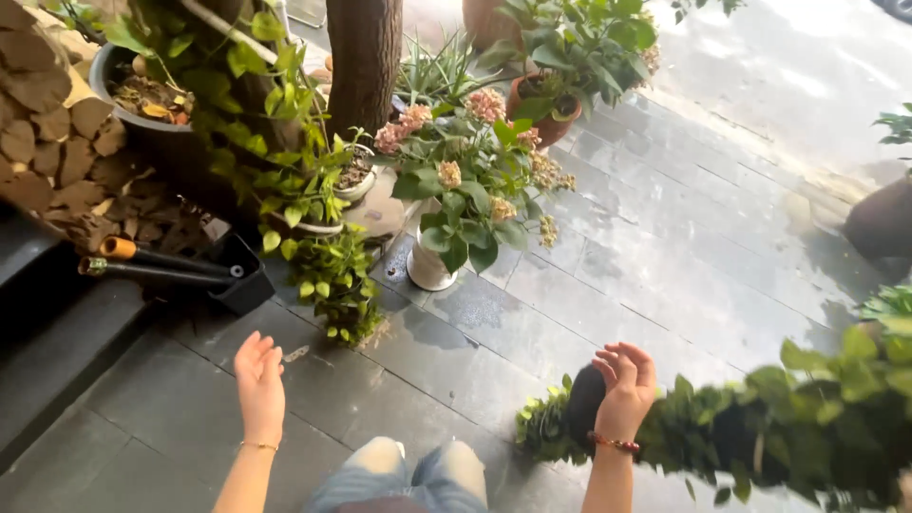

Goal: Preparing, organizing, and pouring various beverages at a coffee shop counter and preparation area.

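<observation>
Both hands are empty: left hand (258, 380) spread above bare paving, right hand (624, 388) loosely cupped just beside a dark pot (586, 407) half buried in low foliage. Risk: the grey slabs (665, 247) look wet, so a foot could slip or the pot tip. Outdoor paved yard, crowded with potted plants around a tree trunk (365, 57).

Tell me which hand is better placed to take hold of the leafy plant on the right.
Right hand: it hangs open right beside the leafy plant. The left hand is open over bare paving, well apart from it.
</observation>
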